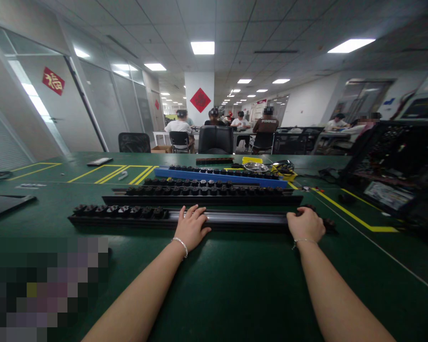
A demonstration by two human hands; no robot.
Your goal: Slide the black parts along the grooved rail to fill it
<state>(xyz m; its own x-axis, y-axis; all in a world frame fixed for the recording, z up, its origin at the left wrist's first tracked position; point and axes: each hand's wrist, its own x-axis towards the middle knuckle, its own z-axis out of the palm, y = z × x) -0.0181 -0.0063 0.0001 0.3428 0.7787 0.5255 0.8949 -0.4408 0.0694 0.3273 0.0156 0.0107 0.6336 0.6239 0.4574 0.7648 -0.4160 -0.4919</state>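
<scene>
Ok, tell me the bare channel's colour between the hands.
The bare channel is silvery grey, clearest in the head view.

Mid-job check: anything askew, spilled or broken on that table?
I see no spill, and the nearest rail looks intact where visible. The blue rail lies slightly askew to the second-nearest rail, and a grey curved piece sits apart on the table, perhaps a stray.

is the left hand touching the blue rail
Apart. The head view shows the left hand at the nearest black rail, with a second black rail between the hand and the blue rail.
</scene>
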